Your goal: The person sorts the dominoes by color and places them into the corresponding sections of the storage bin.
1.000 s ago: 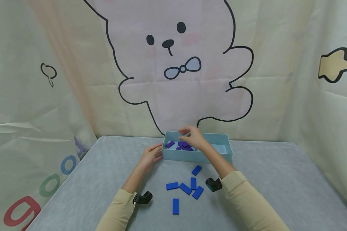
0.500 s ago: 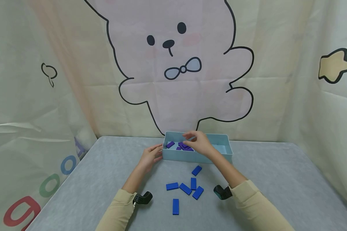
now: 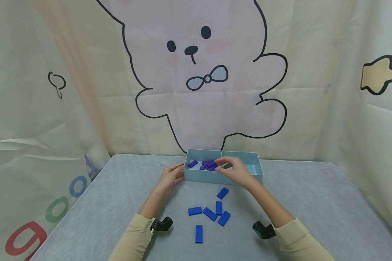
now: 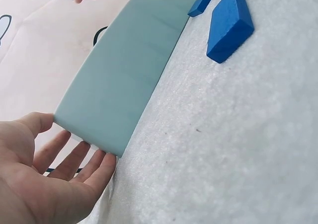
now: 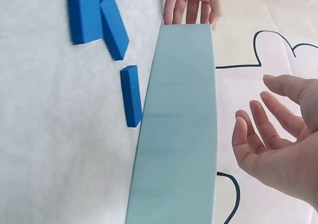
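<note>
My left hand (image 3: 170, 178) touches the left end of the box (image 3: 200, 176), fingers fairly straight; my right hand (image 3: 237, 172) hangs over its middle, thumb and fingers parted, holding nothing. Purple blocks (image 3: 209, 165) lie inside, left side; blue blocks (image 3: 210, 214) lie on the table (image 3: 88, 214), near side. Probably between pieces while loading; next move likely calls for pinching one blue block.

On the left-hand curtain (image 3: 23, 145) stand a green letter "o" (image 3: 48, 213) and blue letter "o" (image 3: 71, 188), between a cut-off red letter (image 3: 9, 247) and an unclear purple letter (image 3: 90, 166).
</note>
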`<action>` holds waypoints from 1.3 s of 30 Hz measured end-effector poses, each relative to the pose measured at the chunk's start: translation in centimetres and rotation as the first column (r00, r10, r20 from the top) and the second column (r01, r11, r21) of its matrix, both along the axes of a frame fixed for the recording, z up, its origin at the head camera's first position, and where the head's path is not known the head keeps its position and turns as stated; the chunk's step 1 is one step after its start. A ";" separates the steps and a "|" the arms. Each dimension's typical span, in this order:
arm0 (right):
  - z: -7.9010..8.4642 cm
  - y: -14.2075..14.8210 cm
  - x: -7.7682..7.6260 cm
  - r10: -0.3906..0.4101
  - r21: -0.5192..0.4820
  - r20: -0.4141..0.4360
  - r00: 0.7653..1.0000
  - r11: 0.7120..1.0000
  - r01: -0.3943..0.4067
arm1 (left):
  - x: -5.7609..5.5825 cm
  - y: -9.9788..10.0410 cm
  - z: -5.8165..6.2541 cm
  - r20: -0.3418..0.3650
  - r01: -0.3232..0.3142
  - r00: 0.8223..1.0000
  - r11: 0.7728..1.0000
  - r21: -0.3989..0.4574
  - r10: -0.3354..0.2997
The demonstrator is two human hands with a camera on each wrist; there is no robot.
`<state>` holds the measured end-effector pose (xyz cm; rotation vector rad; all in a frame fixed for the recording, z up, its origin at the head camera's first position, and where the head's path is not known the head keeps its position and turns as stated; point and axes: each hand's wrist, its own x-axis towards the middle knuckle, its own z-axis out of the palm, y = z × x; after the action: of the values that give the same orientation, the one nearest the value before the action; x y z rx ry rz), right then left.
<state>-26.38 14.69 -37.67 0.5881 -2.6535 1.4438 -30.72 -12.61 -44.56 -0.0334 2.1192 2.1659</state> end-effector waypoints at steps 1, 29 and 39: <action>-0.1 0.1 0.1 0.002 0.000 -0.001 1.000 1.000 -0.002 | 0.0 0.0 0.0 0.001 0.000 1.000 1.000 0.001 0.000; -3.7 1.6 1.5 0.083 0.010 0.106 0.991 0.996 -0.085 | -0.1 0.0 -0.1 0.004 -0.002 1.000 1.000 0.011 0.002; -4.6 1.6 1.5 0.068 0.019 0.158 0.985 0.997 -0.072 | -0.2 0.1 -0.2 0.010 -0.014 1.000 1.000 0.014 0.014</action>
<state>-24.84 16.34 -42.27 0.5983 -2.8006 1.5395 -30.94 -12.54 -44.75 -0.0578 2.1053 2.1836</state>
